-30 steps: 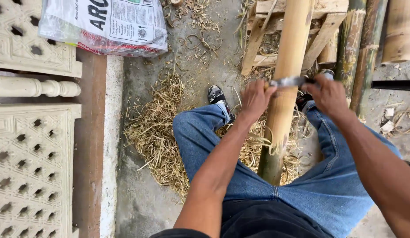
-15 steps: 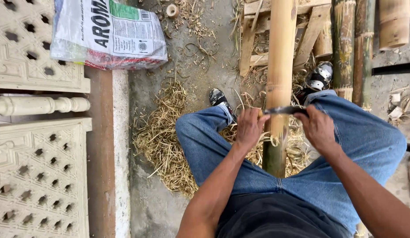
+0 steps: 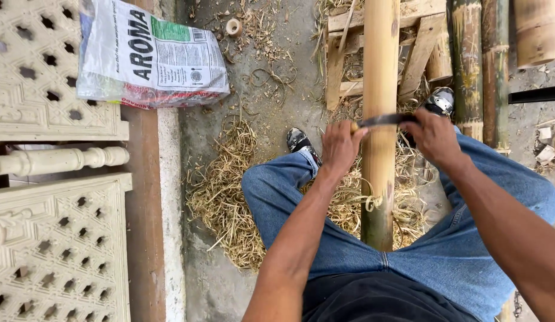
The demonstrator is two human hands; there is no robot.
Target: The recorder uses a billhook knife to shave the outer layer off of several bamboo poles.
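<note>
A long pale bamboo pole (image 3: 380, 89) runs from the top of the view down between my knees. A dark curved blade (image 3: 383, 120) lies across the pole. My left hand (image 3: 338, 146) grips the blade's left end and my right hand (image 3: 432, 136) grips its right end. A curl of shaving (image 3: 369, 201) hangs on the pole below the blade. My legs in blue jeans (image 3: 289, 191) straddle the pole, and a black shoe (image 3: 301, 142) shows beside my left hand.
Straw-like shavings (image 3: 227, 191) cover the concrete ground under my legs. A printed plastic sack (image 3: 149, 56) lies at upper left beside cream carved lattice panels (image 3: 51, 244). A wooden pallet (image 3: 420, 53) and more bamboo poles (image 3: 468, 59) lie at upper right.
The blade moved down the pole toward me half a second ago and has since gone back up the pole, away from me, both hands with it. The view has shifted slightly.
</note>
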